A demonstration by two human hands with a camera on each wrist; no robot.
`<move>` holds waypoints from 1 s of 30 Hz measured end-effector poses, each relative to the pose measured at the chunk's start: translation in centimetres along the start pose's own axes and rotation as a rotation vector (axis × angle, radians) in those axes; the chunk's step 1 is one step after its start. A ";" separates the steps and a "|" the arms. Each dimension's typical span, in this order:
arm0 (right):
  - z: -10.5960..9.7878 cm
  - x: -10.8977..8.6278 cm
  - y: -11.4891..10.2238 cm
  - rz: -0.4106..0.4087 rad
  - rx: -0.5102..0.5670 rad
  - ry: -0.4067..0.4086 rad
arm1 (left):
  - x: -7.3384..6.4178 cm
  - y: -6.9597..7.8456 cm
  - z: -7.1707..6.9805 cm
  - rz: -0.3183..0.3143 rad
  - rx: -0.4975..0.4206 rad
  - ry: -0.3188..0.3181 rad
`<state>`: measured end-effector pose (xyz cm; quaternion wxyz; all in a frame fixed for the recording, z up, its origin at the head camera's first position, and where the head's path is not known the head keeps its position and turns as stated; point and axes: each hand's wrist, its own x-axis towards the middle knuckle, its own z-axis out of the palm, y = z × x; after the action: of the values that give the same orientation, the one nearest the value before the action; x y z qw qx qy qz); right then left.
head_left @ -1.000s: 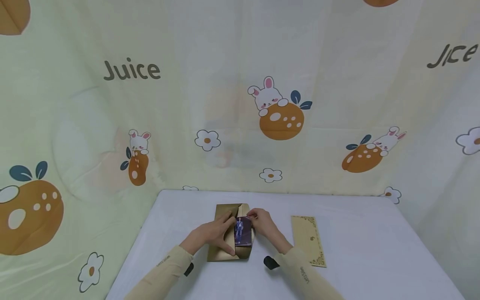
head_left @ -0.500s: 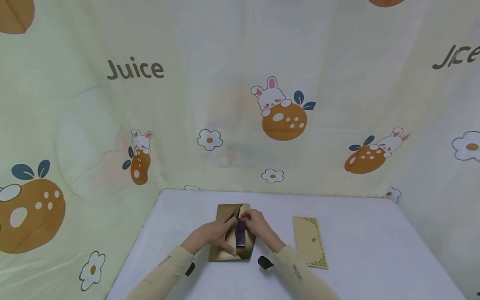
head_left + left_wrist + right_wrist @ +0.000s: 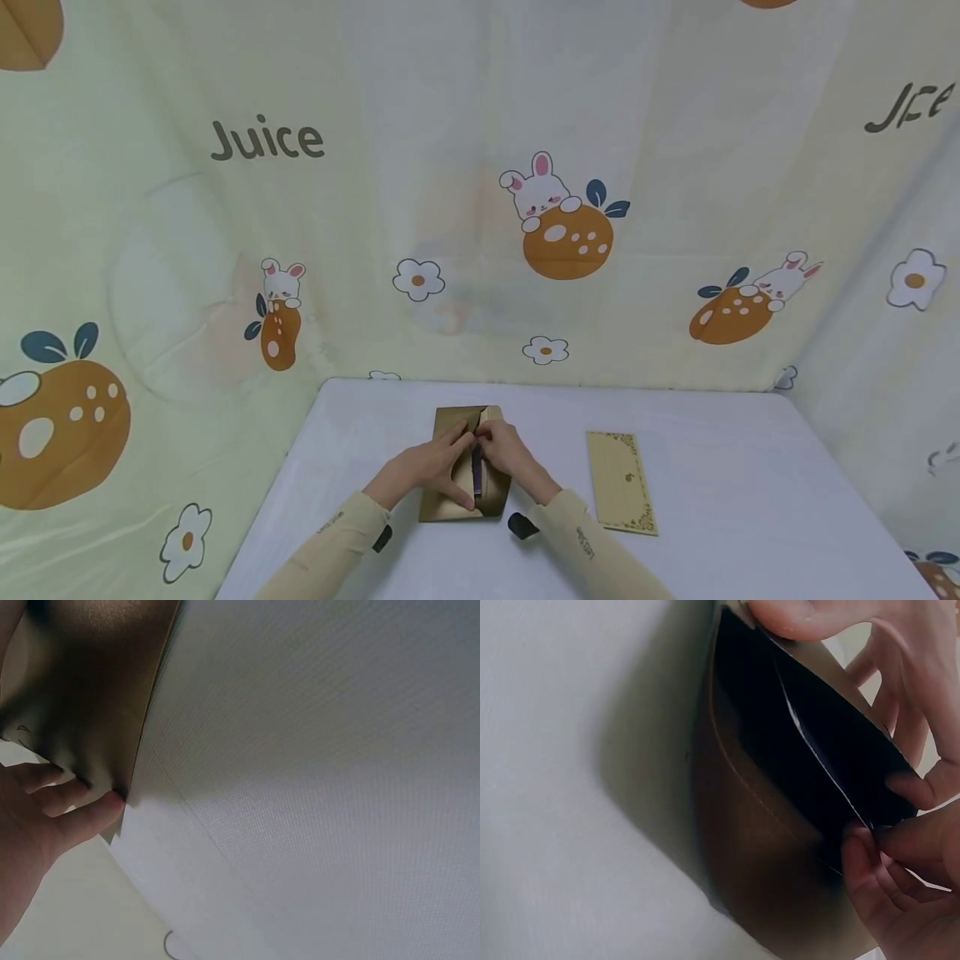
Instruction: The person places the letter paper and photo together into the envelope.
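Note:
A gold paper envelope [image 3: 491, 502] lies on the white table with its mouth gaping toward the right. My left hand [image 3: 429, 468] grips its front panel, thumb at the near end and a fingertip hooked into the mouth at the far end. Several left fingers rest on the envelope's far edge in the left wrist view. My right hand [image 3: 504, 448] pinches a dark photo card [image 3: 477, 473] at its far end. Most of the card sits inside the mouth; in the right wrist view only its thin edge [image 3: 826, 766] stands out against the dark interior.
A flat pale-gold card [image 3: 622, 482] with an ornate brown border lies on the table [image 3: 735, 475], right of my right forearm. A printed curtain [image 3: 450, 208] hangs behind and on both sides of the table.
My right hand has moved left, carrying the photo card into the envelope's mouth. Its printed picture was visible a second ago; now a narrow strip shows. My left hand has stayed on the envelope.

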<state>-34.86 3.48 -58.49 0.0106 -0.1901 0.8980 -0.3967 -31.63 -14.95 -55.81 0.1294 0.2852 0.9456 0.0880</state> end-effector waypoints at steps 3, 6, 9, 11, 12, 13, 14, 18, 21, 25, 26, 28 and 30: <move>0.2 0.1 -0.1 0.004 -0.011 -0.007 | 0.1 -0.1 0.2 0.000 0.002 0.001; 0.4 0.0 -0.2 0.012 -0.019 -0.010 | 0.2 -0.1 0.3 0.004 0.007 0.004; 0.4 0.0 -0.3 0.020 -0.013 -0.010 | 0.2 -0.1 0.3 0.004 0.013 0.008; 0.4 -0.1 -0.4 0.028 -0.007 -0.012 | 0.2 -0.1 0.4 0.004 0.015 0.011; 0.4 -0.2 -0.4 0.029 -0.006 -0.012 | 0.2 -0.1 0.4 0.001 0.016 0.011; 0.4 -0.2 -0.4 0.027 -0.008 -0.009 | 0.2 -0.1 0.4 0.001 0.016 0.012; 0.3 -0.2 -0.4 0.022 -0.014 -0.003 | 0.2 -0.2 0.4 0.000 0.016 0.011; -0.1 -0.7 -0.2 -0.008 -0.053 0.020 | 0.3 -0.1 0.5 0.001 0.010 0.009; -0.6 -1.2 0.0 -0.040 -0.063 0.039 | 0.4 -0.1 0.5 0.006 0.012 0.016; -1.3 -2.0 0.1 -0.061 -0.098 0.078 | 0.4 -0.2 0.5 0.009 0.005 0.023; -1.5 -2.2 0.1 -0.068 -0.132 0.091 | 0.4 -0.2 0.5 0.007 0.004 0.022; -1.9 -2.9 0.2 -0.096 -0.222 0.128 | 0.4 -0.1 0.6 0.009 0.000 0.021; -2.3 -3.5 0.2 -0.142 -0.307 0.174 | 0.4 -0.1 0.6 0.012 0.000 0.023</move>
<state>-32.07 6.53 -57.52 -0.1244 -0.2176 0.9297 -0.2697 -31.83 -14.79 -56.48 0.1181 0.2896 0.9454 0.0921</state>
